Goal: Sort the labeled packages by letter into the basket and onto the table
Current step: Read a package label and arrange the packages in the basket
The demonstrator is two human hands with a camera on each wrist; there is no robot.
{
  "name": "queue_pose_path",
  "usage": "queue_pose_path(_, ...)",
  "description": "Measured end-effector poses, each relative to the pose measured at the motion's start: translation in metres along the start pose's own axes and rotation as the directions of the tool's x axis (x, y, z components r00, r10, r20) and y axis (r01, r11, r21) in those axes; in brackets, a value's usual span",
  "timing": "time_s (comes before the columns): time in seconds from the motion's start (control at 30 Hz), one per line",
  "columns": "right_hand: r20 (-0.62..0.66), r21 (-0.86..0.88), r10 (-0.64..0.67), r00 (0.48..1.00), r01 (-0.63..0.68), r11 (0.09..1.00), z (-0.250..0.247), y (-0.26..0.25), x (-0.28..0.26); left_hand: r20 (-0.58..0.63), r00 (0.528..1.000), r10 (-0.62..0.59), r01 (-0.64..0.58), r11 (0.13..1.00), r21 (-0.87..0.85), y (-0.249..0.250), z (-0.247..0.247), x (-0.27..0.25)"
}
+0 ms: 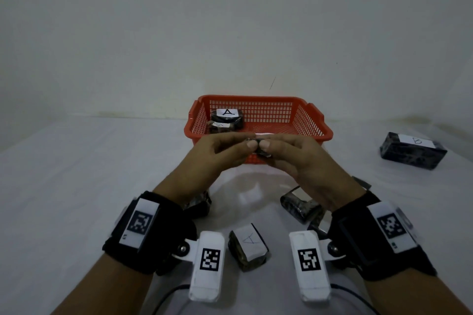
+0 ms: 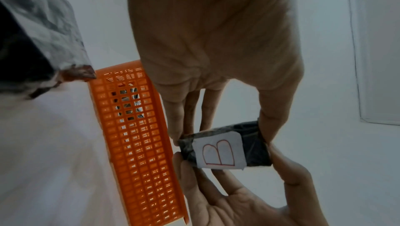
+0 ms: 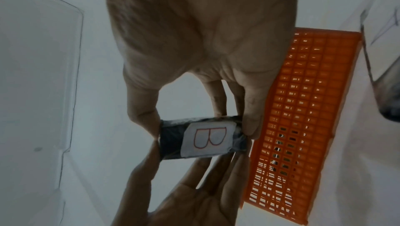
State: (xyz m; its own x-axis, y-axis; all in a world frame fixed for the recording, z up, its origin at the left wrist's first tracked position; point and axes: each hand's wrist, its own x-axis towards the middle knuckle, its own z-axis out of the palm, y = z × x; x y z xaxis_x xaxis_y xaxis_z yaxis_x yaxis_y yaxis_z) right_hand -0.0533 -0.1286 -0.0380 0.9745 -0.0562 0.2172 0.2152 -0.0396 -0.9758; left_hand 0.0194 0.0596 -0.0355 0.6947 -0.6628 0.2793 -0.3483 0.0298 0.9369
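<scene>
Both hands meet in front of the basket's (image 1: pixel 258 101) near wall, sharing one small dark package (image 2: pixel 225 146). The left hand (image 1: pixel 220 156) pinches one end between thumb and fingertips, and the right hand (image 1: pixel 304 158) pinches the other end the same way. The package hangs clear of the worktop (image 1: pixel 76 186), just short of the basket rim. Its white label faces down and toward the wrists, away from the head view, so only the wrist views show the red B on it. Holding it by the ends keeps the label uncovered, probably so that the letter can be read before it is placed.

The red mesh basket sits toward the far edge of the worktop, near the middle. In its far left part lie two dark packages stacked together; the upper one (image 1: pixel 227 115) shows an A, and the lower label is too small to read. A large B package (image 1: pixel 413 149) lies alone by the right edge, so A seems to go in the basket and B on the worktop. On that reading the held package belongs beside the large one, not in the basket in front of it.

Still unsorted near the front edge: an A package (image 1: pixel 248 245) between the wrists and a few dark ones partly hidden under the wrists.
</scene>
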Motion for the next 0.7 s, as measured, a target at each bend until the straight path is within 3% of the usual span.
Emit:
queue_pose_path(0.17,0.03,-0.015,0.013,0.999,-0.013,1.0,0.0002,-0.001,-0.0006,-0.056,0.998,-0.004,0.004,1.0,0.001,-0.0006,0.0003,0.0015)
queue_pose_path(0.33,-0.032,-0.009,-0.018,0.999,0.018,1.0,-0.0016,-0.0006,0.0,-0.014,1.0,-0.027,0.027,1.0,0.011,0.0004,0.0035,0.0002)
queue_pose_path(0.43,-0.026,0.007,0.007,1.0,-0.006,1.0,0.0018,-0.0011,-0.0019,-0.09,0.996,-0.024,0.023,1.0,-0.014,-0.0003,0.0051,0.0023)
queue_pose_path(0.57,0.008,-0.107,0.024,1.0,-0.023,0.994,0.0018,-0.0022,-0.0019,-0.156,0.987,-0.03,0.028,1.0,-0.013,0.0,0.0038,0.002)
queue_pose_path(0.7,0.014,-0.227,-0.058,0.998,0.06,0.972,0.0002,-0.0038,-0.0027,-0.139,0.988,-0.074,0.073,0.997,-0.011,0.0002,0.0019,0.0028)
